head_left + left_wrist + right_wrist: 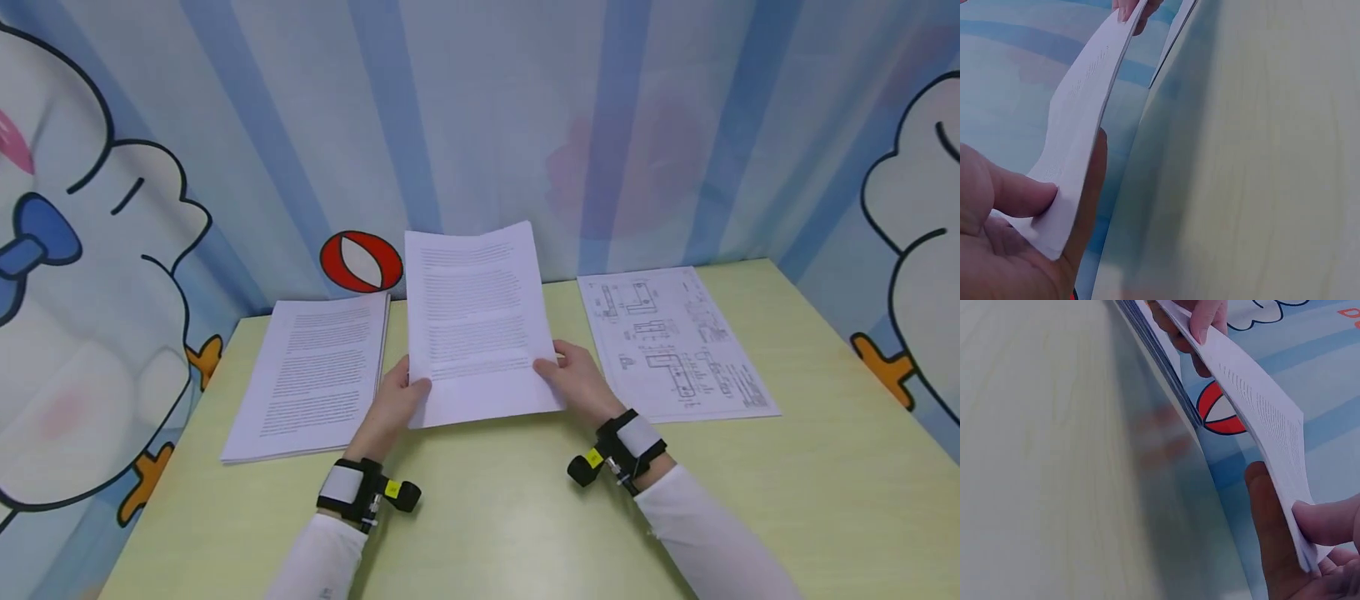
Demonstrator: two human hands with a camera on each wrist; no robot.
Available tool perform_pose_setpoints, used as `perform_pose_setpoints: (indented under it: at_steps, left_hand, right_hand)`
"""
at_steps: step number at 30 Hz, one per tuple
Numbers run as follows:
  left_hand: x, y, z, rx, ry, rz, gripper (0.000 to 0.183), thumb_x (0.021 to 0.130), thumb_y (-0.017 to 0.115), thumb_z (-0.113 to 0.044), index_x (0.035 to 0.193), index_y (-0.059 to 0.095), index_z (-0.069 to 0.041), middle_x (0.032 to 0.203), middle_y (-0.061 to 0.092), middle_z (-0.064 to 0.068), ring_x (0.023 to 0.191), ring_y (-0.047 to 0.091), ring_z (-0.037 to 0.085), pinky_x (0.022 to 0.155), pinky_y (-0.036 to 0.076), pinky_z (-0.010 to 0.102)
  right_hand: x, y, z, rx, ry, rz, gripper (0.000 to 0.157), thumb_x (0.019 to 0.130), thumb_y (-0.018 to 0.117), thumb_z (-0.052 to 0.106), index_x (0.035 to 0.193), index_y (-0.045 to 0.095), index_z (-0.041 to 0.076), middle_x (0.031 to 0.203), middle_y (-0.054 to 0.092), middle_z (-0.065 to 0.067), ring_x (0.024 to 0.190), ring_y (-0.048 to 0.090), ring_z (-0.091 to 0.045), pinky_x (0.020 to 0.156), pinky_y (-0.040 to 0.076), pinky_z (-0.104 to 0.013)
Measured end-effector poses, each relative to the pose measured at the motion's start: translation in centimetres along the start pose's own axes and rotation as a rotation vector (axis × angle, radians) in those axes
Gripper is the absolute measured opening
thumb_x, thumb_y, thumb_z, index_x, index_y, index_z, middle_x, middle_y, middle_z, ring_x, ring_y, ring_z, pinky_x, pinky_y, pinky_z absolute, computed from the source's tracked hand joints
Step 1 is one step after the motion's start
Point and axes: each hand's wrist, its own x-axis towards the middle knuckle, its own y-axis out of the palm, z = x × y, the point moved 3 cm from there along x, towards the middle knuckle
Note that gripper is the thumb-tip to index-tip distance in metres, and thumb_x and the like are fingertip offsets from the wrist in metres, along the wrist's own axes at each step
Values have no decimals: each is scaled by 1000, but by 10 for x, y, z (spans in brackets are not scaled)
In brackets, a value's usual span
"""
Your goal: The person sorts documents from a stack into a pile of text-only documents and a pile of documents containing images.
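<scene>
Both hands hold a thin stack of printed paper [476,325] up above the table, its text side facing the head camera. My left hand [393,400] pinches the lower left edge, thumb on the front and fingers behind. On the opposite edge my right hand [581,383] grips the same way. In the left wrist view the stack [1088,119] shows edge-on with a slight bend, the left thumb [1022,195] pressed on its face. The right wrist view shows the right thumb [1329,520] on the front and a finger [1266,519] behind the sheets.
A thicker stack of printed pages [315,375] lies on the table at the left. To the right lies a sheet with technical drawings [675,346]. The pale yellow table [495,517] ends at a blue striped cloth backdrop [480,117] with cartoon figures.
</scene>
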Motion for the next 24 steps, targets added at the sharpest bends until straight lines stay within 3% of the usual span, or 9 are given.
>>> perform_pose_setpoints:
  at_steps: [8,17,24]
  left_hand:
    - [1,13,4,38,-41,-25,32,89,54,-13,120,52,-8,104,58,12,87,56,21,70,46,30]
    - [1,11,13,71,-108,-36,34,87,58,-14,119,55,-5,98,63,11,79,58,17,62,46,26]
    - [-3,10,14,80,-110,-13,35,86,56,-9,120,55,-3,92,60,12,73,57,18,58,49,28]
  right_hand:
    - [-3,-15,-16,-94,19,12,38,90,55,24,121,51,3,103,64,-18,79,63,-20,65,51,-32]
    - [-6,-17,-23,-169,63,47,41,87,59,23,122,51,1,96,67,-15,74,62,-18,61,47,-29]
    - [-6,-19,-24,-227,67,55,41,88,56,21,124,49,0,96,67,-14,75,61,-17,62,45,-28]
